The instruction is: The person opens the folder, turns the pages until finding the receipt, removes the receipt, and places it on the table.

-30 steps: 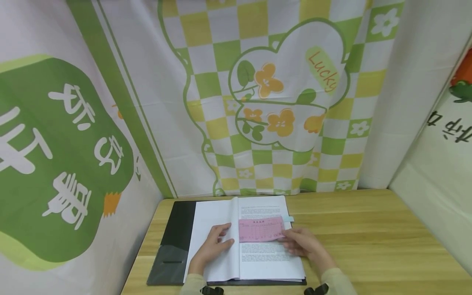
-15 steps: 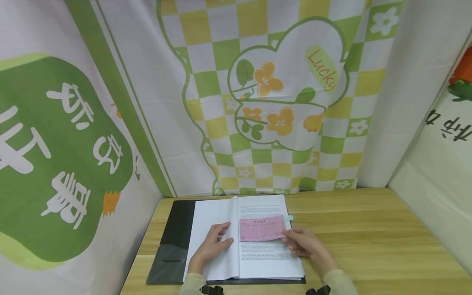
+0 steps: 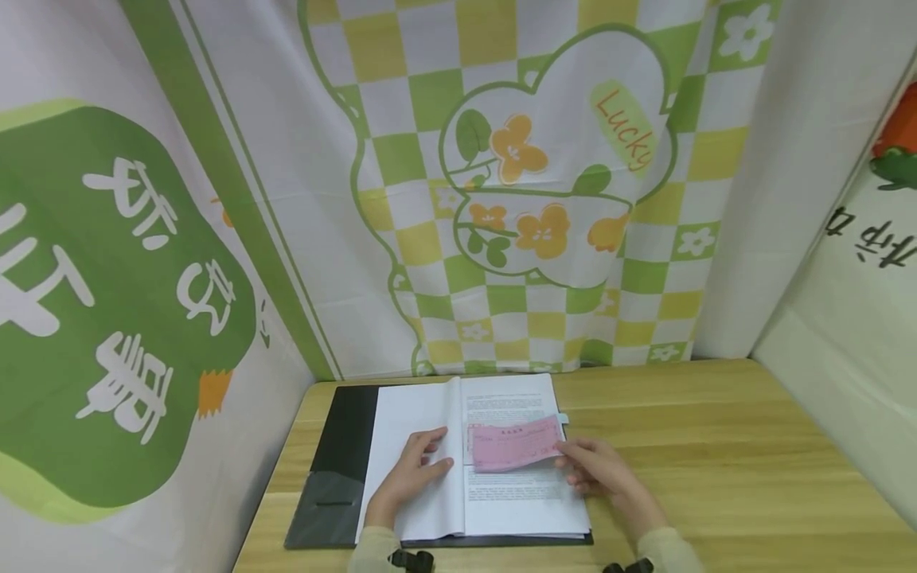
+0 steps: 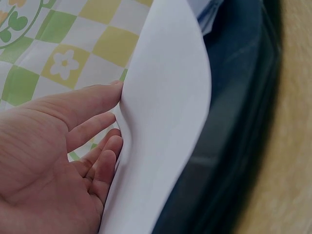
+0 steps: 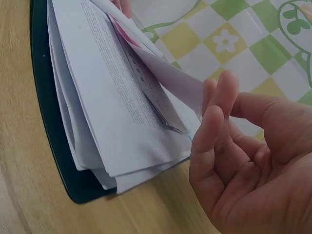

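Observation:
A black folder lies on the table with a stack of printed sheets open inside it. My left hand rests against the turned-over white pages, its fingers loosely bent and touching the paper. Between thumb and fingers, my right hand pinches the right end of a pink printed slip. That slip is lifted and tilted above the printed page. Beneath it, another slip lies on the sheet, mostly covered in the head view.
A light blue tab sticks out at the right edge of the sheets. The wooden table extends to the right of the folder. Patterned cloth hangs behind the table, with printed cloth at both sides.
My right hand has moved slightly right, lifting the pink slip away from the page and revealing the edge of another slip beneath. My left hand has stayed in place on the pages.

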{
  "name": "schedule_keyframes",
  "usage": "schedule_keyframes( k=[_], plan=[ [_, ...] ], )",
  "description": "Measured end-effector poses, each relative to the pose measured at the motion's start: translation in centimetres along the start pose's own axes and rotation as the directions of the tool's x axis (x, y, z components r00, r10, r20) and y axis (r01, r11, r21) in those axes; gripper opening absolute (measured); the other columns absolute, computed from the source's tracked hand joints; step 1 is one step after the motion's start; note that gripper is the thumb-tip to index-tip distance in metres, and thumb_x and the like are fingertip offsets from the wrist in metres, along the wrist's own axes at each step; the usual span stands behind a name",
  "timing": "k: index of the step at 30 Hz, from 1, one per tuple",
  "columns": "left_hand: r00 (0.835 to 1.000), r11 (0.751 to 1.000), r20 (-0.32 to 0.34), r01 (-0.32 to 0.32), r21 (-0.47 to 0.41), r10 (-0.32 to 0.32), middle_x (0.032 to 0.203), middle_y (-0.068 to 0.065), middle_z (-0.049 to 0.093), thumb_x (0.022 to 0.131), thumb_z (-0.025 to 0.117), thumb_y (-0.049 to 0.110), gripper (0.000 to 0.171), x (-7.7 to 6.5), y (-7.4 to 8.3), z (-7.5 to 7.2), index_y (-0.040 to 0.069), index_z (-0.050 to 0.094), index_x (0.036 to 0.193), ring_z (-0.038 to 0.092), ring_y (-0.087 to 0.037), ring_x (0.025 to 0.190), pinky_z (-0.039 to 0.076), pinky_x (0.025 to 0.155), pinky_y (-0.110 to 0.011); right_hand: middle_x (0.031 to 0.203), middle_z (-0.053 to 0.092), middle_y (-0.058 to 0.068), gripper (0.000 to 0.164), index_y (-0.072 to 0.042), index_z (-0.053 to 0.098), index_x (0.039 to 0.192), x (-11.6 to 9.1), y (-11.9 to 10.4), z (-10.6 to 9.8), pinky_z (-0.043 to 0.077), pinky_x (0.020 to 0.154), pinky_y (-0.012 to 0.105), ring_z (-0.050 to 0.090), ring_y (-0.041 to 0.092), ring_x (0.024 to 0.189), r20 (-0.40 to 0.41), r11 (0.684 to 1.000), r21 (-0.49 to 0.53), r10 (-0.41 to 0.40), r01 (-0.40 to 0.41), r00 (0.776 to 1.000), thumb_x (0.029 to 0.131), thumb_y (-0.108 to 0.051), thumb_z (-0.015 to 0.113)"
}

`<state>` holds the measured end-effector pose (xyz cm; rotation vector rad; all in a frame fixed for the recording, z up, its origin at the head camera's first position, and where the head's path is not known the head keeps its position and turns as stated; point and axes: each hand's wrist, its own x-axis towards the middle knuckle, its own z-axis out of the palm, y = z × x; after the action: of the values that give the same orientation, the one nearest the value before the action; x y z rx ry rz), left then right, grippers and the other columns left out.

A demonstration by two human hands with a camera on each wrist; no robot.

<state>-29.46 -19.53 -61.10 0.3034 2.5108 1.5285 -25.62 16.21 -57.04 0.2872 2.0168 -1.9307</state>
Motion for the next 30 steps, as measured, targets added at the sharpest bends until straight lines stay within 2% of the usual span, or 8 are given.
schedule_keyframes(
  k=[4, 12, 21, 25, 30],
  plan=[
    [1.0, 1.0, -0.003, 0.006, 0.0, -0.006, 0.146, -0.017, 0.046, 0.097, 0.075, 0.024, 0.063, 0.0, 0.1, 0.0, 0.007, 0.052, 0.154, 0.047, -0.034, 0.13, 0.04, 0.112, -0.058, 0.096, 0.075, 0.013, 0.044, 0.011, 0.059, 0.129, -0.4, -0.1, -0.5, 0.056, 0.059, 0.026, 0.063, 0.012, 0.063, -0.014, 1.0, 0.008, -0.014, 0.015, 1.0, 0.104, -0.024, 0.067],
    [1.0, 1.0, 0.0, -0.005, 0.009, 0.005, 0.145, -0.019, 0.046, 0.097, 0.075, 0.021, 0.063, -0.1, 0.1, 0.2, 0.004, 0.052, 0.153, 0.047, -0.037, 0.13, 0.039, 0.112, -0.059, 0.099, 0.076, 0.013, 0.043, 0.013, 0.058, 0.129, -0.9, 0.1, -1.8, 0.059, 0.061, 0.027, 0.067, 0.013, 0.065, 0.016, 0.998, 0.039, -0.054, 0.054, 0.998, 0.105, -0.022, 0.066],
    [1.0, 1.0, 0.0, 0.02, -0.003, -0.02, 0.146, -0.016, 0.045, 0.097, 0.076, 0.024, 0.063, 0.1, -0.1, 0.2, 0.008, 0.053, 0.154, 0.047, -0.034, 0.132, 0.038, 0.114, -0.059, 0.101, 0.077, 0.02, 0.046, 0.019, 0.054, 0.131, -1.5, -0.1, -2.8, 0.059, 0.061, 0.026, 0.067, 0.012, 0.063, -0.049, 0.997, 0.049, -0.056, 0.058, 0.997, 0.102, -0.014, 0.069],
    [1.0, 1.0, 0.0, 0.019, 0.006, -0.019, 0.146, -0.016, 0.046, 0.097, 0.076, 0.023, 0.063, 0.1, -0.2, 0.3, 0.007, 0.053, 0.154, 0.047, -0.034, 0.131, 0.039, 0.113, -0.06, 0.1, 0.077, 0.018, 0.048, 0.02, 0.054, 0.132, -1.7, 0.0, -3.4, 0.06, 0.061, 0.027, 0.068, 0.013, 0.064, -0.06, 0.997, 0.018, -0.073, 0.074, 0.996, 0.102, -0.015, 0.069],
    [1.0, 1.0, 0.002, 0.014, 0.012, -0.014, 0.146, -0.017, 0.046, 0.098, 0.075, 0.023, 0.063, 0.1, 0.0, 0.2, 0.007, 0.052, 0.154, 0.047, -0.034, 0.13, 0.039, 0.113, -0.06, 0.098, 0.076, 0.012, 0.043, 0.017, 0.059, 0.127, -1.7, 0.2, -4.1, 0.06, 0.062, 0.028, 0.068, 0.014, 0.066, -0.057, 0.996, -0.019, -0.085, 0.084, 0.995, 0.103, -0.017, 0.069]
  ],
)
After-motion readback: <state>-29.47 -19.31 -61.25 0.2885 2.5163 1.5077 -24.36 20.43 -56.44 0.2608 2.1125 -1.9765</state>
